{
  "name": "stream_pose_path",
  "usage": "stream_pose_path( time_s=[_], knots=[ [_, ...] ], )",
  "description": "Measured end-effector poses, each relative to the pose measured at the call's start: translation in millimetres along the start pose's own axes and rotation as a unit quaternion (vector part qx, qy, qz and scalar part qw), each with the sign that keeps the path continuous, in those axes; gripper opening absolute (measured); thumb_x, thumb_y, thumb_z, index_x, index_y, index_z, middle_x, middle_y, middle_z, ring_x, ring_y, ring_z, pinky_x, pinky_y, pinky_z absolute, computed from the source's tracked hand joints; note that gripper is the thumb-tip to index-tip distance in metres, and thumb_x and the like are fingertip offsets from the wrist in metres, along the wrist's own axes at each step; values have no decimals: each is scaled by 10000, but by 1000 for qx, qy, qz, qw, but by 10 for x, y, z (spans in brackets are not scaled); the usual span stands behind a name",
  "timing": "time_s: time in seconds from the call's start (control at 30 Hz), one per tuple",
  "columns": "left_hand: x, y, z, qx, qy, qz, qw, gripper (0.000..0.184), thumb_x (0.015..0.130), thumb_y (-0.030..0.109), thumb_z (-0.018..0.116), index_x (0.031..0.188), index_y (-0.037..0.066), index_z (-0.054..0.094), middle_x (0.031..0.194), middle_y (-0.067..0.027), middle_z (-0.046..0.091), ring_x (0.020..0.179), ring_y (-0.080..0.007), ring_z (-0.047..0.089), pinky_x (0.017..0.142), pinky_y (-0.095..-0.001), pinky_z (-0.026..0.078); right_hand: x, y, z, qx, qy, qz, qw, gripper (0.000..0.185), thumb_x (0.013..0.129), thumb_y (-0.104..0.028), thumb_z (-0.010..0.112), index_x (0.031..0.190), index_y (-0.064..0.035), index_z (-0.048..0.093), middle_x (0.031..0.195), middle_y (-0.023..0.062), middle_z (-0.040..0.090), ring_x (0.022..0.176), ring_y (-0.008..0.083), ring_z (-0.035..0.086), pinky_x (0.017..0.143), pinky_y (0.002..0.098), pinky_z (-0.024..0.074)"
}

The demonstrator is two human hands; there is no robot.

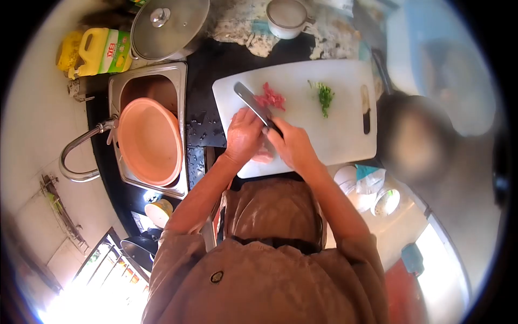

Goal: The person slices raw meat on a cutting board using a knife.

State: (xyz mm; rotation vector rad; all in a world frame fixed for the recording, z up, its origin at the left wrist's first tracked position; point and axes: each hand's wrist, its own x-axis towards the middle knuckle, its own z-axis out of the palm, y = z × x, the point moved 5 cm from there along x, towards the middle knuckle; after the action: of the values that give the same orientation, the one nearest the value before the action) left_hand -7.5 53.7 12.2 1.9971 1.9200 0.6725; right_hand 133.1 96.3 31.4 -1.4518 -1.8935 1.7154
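The right hand grips a shiny steel knife; the left hand, fingers bent, holds moist pink meat on the smooth white board. A yellow plastic jug bears red characters.

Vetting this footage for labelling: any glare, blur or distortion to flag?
Head view: strong fisheye bend, black corners; head view, lower left: barred window blown out, more glare lower right; head view, right side: haze, with the pan badly blurred; head view, centre: knife and cutting board fairly clear.
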Motion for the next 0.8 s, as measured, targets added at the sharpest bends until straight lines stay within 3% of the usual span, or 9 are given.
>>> stream_pose_path(
  time_s=[0.07,0.1,0.17,0.2,0.27,0.33,0.4,0.43,0.8],
  knots=[
    [-58,-17,60,3,3,-3,1000,368,689,57,743,1056,70,724,1114,-114,657,1101,-359,624,920,-467,532,123,14,32,-36,6,-48,998,385,997,-324,606,1250,-35,633,884,261,703,840,483,671,766,556,515],
    [-7,-40,47,10,12,-9,1000,372,684,59,747,1056,73,725,1112,-111,658,1113,-357,622,925,-464,530,159,65,51,-37,9,-54,998,385,997,-324,606,1250,-35,633,884,261,703,840,483,671,766,556,515],
    [-1,-22,36,6,11,-5,1000,381,684,59,746,1064,76,725,1111,-105,659,1120,-351,623,931,-458,528,103,117,78,-48,43,-115,991,357,1013,-210,612,1317,-24,627,746,192,629,538,263,600,564,390,488],
    [-4,7,29,0,9,-1,1000,389,684,60,744,1072,79,726,1110,-100,660,1126,-346,624,937,-452,526,-2,77,43,-49,41,-113,991,357,1013,-210,612,1317,-24,627,746,192,629,538,263,600,564,390,488],
    [21,29,25,1,32,6,999,361,690,60,742,1049,85,718,1090,-91,655,1108,-337,626,928,-447,525,-231,11,-75,73,2,-12,997,385,1023,-186,597,1373,-28,621,726,108,628,513,158,572,527,338,473],
    [26,40,1,-1,47,9,999,334,695,60,739,1027,91,711,1069,-83,650,1091,-329,629,919,-441,524,-350,13,-141,114,-7,15,993,425,1042,-178,570,1436,-20,588,723,40,591,498,79,515,471,273,428],
    [31,38,-13,-23,41,20,999,251,718,54,732,959,105,682,1026,-60,630,1033,-316,627,885,-450,520,-398,129,-169,206,9,123,971,442,1029,-231,600,1420,-25,592,756,102,642,508,173,579,506,324,472],
    [39,37,-10,-35,41,16,998,209,724,47,726,909,115,654,997,-50,614,986,-312,618,860,-454,514,-392,164,-134,242,16,136,961,424,1049,-217,573,1426,-23,597,725,33,567,472,63,474,429,259,392],
    [92,27,-45,-42,57,9,997,211,733,49,734,920,111,659,1008,-47,632,988,-312,620,862,-460,513,-415,99,-146,230,21,136,963,450,1061,-225,543,1442,12,566,721,45,568,452,81,479,405,267,377]
  ],
)
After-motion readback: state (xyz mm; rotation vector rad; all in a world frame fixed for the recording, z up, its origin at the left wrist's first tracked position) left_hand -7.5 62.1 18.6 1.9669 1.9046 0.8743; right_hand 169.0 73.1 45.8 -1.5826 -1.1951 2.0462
